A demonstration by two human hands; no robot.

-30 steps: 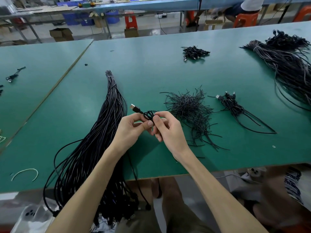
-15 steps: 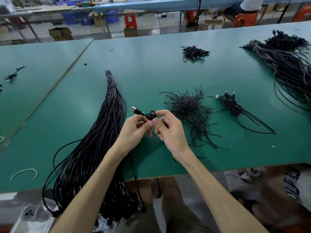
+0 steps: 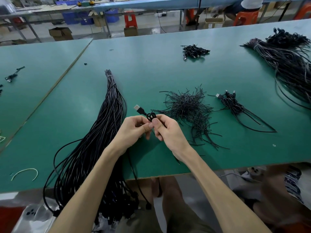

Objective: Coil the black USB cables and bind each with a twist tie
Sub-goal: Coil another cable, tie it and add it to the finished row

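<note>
Pinching a small coil of cable [image 3: 151,116] between curled fingers above the green table [image 3: 151,68], the left hand [image 3: 133,132] and right hand [image 3: 168,133] hide most of it, leaving its plug [image 3: 138,108] showing.

The left hand [image 3: 133,130] and right hand [image 3: 168,133] are held together above the near part of the table [image 3: 151,73], with a coiled cable [image 3: 151,116] pinched between them. A long cable bundle [image 3: 107,132] is laid to their left, hanging over the near edge. A twist tie pile [image 3: 188,106] is spread just to their right, loose cables [image 3: 234,105] beyond it, a bound cable heap [image 3: 195,51] far behind, and a large bundle [image 3: 289,64] at the far right
</note>
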